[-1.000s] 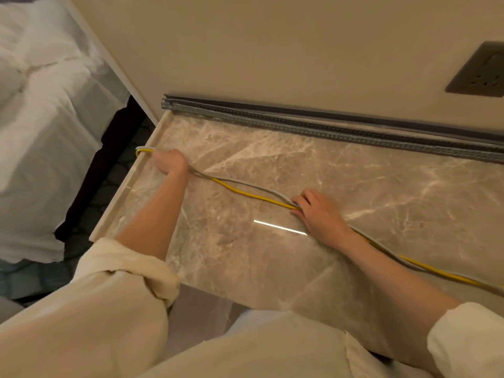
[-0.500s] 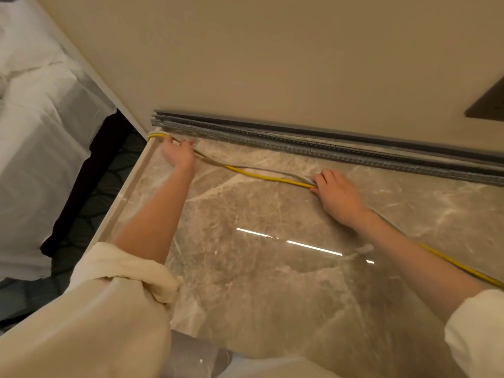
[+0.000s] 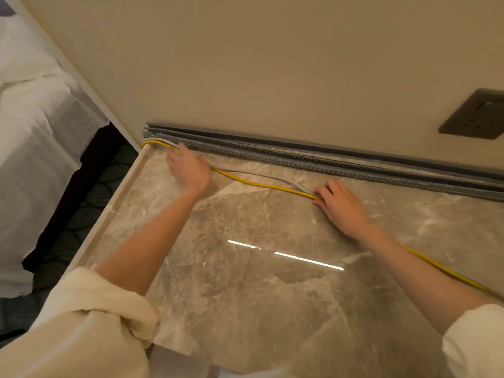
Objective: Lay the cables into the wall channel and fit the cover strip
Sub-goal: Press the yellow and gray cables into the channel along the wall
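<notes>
Fingers [image 3: 320, 193] of both hands pinch the yellow cable [image 3: 261, 184] and grey cable [image 3: 272, 174], running left-right beside the wall channel [image 3: 327, 159].

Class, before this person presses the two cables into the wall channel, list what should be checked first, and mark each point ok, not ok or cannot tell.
1. Channel open, no cover on it: ok.
2. Left hand holds the cable ends at the channel's left end: ok.
3. Right hand pins both cables on the marble top: ok.
4. Yellow cable and grey cable lie side by side, untwisted: ok.
5. Cables seated in the channel: not ok.
6. Cover strip within reach: cannot tell.
</notes>
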`<state>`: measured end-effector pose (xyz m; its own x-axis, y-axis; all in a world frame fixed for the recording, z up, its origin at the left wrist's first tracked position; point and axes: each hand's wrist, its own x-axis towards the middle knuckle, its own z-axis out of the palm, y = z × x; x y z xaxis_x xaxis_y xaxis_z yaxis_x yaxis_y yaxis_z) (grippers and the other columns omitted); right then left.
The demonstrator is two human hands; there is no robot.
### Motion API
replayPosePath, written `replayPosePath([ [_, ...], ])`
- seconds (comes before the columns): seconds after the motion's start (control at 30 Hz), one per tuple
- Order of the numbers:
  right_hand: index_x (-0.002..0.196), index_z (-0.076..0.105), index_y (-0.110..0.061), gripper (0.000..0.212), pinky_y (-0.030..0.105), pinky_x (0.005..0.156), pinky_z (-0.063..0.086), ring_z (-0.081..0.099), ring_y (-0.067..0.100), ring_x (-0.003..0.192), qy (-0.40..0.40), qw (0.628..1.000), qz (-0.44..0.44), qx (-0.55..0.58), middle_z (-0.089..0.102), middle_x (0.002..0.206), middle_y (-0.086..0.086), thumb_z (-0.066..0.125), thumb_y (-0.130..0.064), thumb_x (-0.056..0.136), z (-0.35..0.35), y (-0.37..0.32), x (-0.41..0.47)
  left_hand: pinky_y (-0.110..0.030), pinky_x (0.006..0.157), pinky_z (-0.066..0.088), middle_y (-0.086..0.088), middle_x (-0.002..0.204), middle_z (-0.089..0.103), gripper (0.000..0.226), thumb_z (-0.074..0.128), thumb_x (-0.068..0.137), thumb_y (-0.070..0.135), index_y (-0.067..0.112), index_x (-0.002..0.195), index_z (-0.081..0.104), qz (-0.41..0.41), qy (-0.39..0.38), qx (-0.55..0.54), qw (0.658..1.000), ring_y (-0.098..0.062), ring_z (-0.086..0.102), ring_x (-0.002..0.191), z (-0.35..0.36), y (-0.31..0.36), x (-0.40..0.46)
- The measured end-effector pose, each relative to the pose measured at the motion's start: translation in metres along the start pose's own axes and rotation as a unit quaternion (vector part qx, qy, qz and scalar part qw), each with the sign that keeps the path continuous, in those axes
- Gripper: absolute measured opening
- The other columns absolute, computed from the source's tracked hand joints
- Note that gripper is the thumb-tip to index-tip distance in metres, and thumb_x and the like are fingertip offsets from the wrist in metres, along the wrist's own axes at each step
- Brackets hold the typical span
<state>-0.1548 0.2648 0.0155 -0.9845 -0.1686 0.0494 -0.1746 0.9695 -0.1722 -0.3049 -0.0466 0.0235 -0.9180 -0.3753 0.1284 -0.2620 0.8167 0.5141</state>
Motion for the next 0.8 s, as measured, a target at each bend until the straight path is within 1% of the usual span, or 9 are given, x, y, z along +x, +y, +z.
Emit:
replayPosePath([
  [0.03, 0.11, 0.059, -0.007, 0.028, 0.039, 0.076, 0.047, 0.053, 0.03, 0.092, 0.005, 1.0, 0.004, 0.003, 0.056, 0.1, 0.014, 0.057, -0.027, 0.091, 0.0, 0.005, -0.008, -0.046, 0.109, 0.03, -0.025, 0.142, 0.034, 0.046, 0.054, 0.087, 0.018, 0.002, 0.129, 0.042, 0.054, 0.003, 0.012, 0.998, -0.041, 0.033, 0.13, 0.002, 0.007, -0.015],
  [0.1, 0.109, 0.06, -0.006, 0.029, 0.04, 0.075, 0.048, 0.053, 0.03, 0.091, 0.013, 1.0, 0.018, 0.005, 0.056, 0.098, 0.015, 0.059, -0.028, 0.09, -0.002, 0.017, -0.027, -0.045, 0.106, 0.031, -0.024, 0.138, 0.041, 0.045, 0.055, 0.087, 0.02, 0.002, 0.128, 0.045, 0.208, -0.038, 0.01, 0.977, -0.039, 0.038, 0.127, 0.008, 0.019, -0.045],
  [0.17, 0.107, 0.06, -0.006, 0.028, 0.041, 0.074, 0.048, 0.054, 0.032, 0.089, 0.021, 0.999, 0.038, 0.003, 0.056, 0.096, 0.015, 0.06, -0.028, 0.089, -0.004, 0.03, -0.049, -0.044, 0.103, 0.035, -0.022, 0.132, 0.049, 0.045, 0.059, 0.087, 0.024, 0.003, 0.126, 0.05, 0.339, -0.107, 0.004, 0.935, -0.037, 0.044, 0.122, 0.015, 0.033, -0.074],
  [0.27, 0.103, 0.061, -0.008, 0.025, 0.042, 0.074, 0.049, 0.054, 0.031, 0.087, 0.037, 0.996, 0.082, 0.012, 0.054, 0.092, 0.014, 0.062, -0.028, 0.088, -0.008, 0.05, -0.085, -0.044, 0.1, 0.039, -0.021, 0.131, 0.053, 0.053, 0.067, 0.082, 0.032, 0.004, 0.125, 0.053, 0.459, -0.194, 0.012, 0.867, -0.036, 0.048, 0.121, 0.026, 0.055, -0.111],
  [0.37, 0.1, 0.061, -0.007, 0.027, 0.041, 0.072, 0.05, 0.054, 0.03, 0.086, 0.049, 0.992, 0.119, -0.005, 0.055, 0.091, 0.013, 0.064, -0.03, 0.086, -0.013, 0.069, -0.122, -0.043, 0.101, 0.037, -0.016, 0.132, 0.053, 0.058, 0.068, 0.08, 0.039, 0.008, 0.127, 0.052, 0.51, -0.23, 0.034, 0.828, -0.033, 0.046, 0.124, 0.037, 0.079, -0.142],
  [0.5, 0.093, 0.06, -0.006, 0.025, 0.04, 0.069, 0.049, 0.056, 0.032, 0.083, 0.048, 0.99, 0.133, -0.026, 0.056, 0.087, 0.014, 0.067, -0.029, 0.084, -0.016, 0.081, -0.146, -0.04, 0.099, 0.034, -0.012, 0.129, 0.054, 0.052, 0.065, 0.083, 0.038, 0.012, 0.126, 0.053, 0.52, -0.253, 0.055, 0.814, -0.031, 0.045, 0.122, 0.046, 0.1, -0.161],
  [0.6, 0.085, 0.058, -0.005, 0.027, 0.041, 0.067, 0.049, 0.056, 0.034, 0.081, 0.039, 0.987, 0.147, -0.051, 0.056, 0.085, 0.015, 0.067, -0.03, 0.084, -0.02, 0.091, -0.163, -0.04, 0.094, 0.036, -0.013, 0.122, 0.057, 0.04, 0.062, 0.085, 0.035, 0.012, 0.117, 0.058, 0.541, -0.265, 0.065, 0.795, -0.032, 0.049, 0.117, 0.052, 0.115, -0.173],
  [0.7, 0.088, 0.058, -0.005, 0.029, 0.042, 0.069, 0.048, 0.054, 0.034, 0.083, 0.025, 0.984, 0.163, -0.071, 0.056, 0.088, 0.016, 0.063, -0.033, 0.087, -0.024, 0.103, -0.177, -0.04, 0.089, 0.039, -0.012, 0.116, 0.06, 0.029, 0.06, 0.088, 0.029, 0.012, 0.111, 0.062, 0.549, -0.266, 0.05, 0.791, -0.031, 0.052, 0.111, 0.057, 0.127, -0.185],
  [0.8, 0.097, 0.058, -0.009, 0.03, 0.041, 0.074, 0.047, 0.052, 0.031, 0.087, 0.009, 0.981, 0.172, -0.084, 0.054, 0.091, 0.013, 0.055, -0.038, 0.091, -0.025, 0.115, -0.182, -0.039, 0.086, 0.041, -0.012, 0.111, 0.064, 0.022, 0.058, 0.089, 0.022, 0.01, 0.106, 0.065, 0.547, -0.255, 0.036, 0.797, -0.031, 0.055, 0.105, 0.062, 0.135, -0.192],
])
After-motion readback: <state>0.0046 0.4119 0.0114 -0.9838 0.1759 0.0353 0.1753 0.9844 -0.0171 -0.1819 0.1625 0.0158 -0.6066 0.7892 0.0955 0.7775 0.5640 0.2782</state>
